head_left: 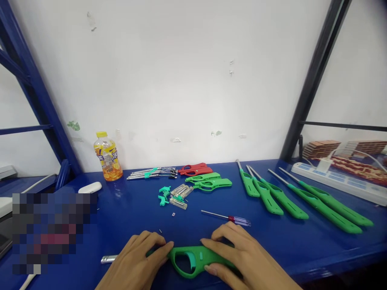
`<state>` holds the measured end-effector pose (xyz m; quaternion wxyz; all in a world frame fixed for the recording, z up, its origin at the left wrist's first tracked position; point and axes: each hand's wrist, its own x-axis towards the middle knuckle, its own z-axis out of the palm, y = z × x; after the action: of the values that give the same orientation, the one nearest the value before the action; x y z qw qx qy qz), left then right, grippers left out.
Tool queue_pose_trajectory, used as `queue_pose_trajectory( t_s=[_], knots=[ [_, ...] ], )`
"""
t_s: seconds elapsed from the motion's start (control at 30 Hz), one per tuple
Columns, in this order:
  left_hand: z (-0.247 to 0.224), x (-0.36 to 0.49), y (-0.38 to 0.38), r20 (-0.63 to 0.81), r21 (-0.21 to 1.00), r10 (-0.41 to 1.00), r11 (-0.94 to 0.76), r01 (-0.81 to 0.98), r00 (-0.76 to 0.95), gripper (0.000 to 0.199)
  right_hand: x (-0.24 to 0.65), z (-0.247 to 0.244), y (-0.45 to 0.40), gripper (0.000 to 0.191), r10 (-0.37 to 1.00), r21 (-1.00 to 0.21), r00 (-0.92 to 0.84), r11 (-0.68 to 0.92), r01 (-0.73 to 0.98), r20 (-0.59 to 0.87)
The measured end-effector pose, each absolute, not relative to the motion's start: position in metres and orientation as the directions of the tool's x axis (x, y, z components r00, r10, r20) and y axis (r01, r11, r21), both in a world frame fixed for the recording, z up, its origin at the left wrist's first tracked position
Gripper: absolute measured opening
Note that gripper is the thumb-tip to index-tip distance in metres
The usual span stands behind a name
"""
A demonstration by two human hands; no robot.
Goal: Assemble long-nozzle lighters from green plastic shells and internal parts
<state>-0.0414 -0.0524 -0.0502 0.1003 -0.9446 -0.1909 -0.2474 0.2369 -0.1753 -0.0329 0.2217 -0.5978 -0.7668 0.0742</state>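
Observation:
A green long-neck lighter (198,257) lies across the blue table close to me, its metal tube pointing left. My left hand (142,257) is closed around the neck, thumb and fingers pinching beside the trigger opening. My right hand (238,253) grips the handle, thumb below and fingers above; the handle's end is hidden under it. A teal trigger shows inside the opening. Just beyond my right hand lies a screwdriver (234,219) with a clear and red handle. Past my hands are loose teal triggers (163,195) and clear fuel tanks (179,202).
Several green lighters (281,199) lie in a row at right, by a white power strip (326,177). Green handle shells (213,184), red shells (195,169) and metal tubes (142,174) with wires lie near the wall. A drink bottle (108,157) stands at back left.

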Motion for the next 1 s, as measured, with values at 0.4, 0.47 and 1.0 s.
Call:
queue_pose_trajectory(
  t_s=[0.4, 0.47, 1.0],
  knots=[
    [-0.056, -0.033, -0.059, 0.535, -0.004, 0.366, -0.9, 0.435, 0.762, 0.054, 0.231, -0.024, -0.184, 0.037, 0.814, -0.39, -0.055, 0.335, 0.857, 0.578],
    [-0.059, -0.033, -0.058, 0.539, 0.006, 0.37, -0.9, 0.436, 0.757, 0.055, 0.23, -0.014, -0.183, 0.05, 0.75, -0.341, -0.058, 0.366, 0.866, 0.658],
    [-0.057, -0.03, -0.062, 0.526, 0.024, 0.381, -0.9, 0.434, 0.76, 0.057, 0.196, -0.042, -0.15, 0.036, 0.915, 0.122, -0.165, 0.128, 0.984, 0.369]
  ],
)
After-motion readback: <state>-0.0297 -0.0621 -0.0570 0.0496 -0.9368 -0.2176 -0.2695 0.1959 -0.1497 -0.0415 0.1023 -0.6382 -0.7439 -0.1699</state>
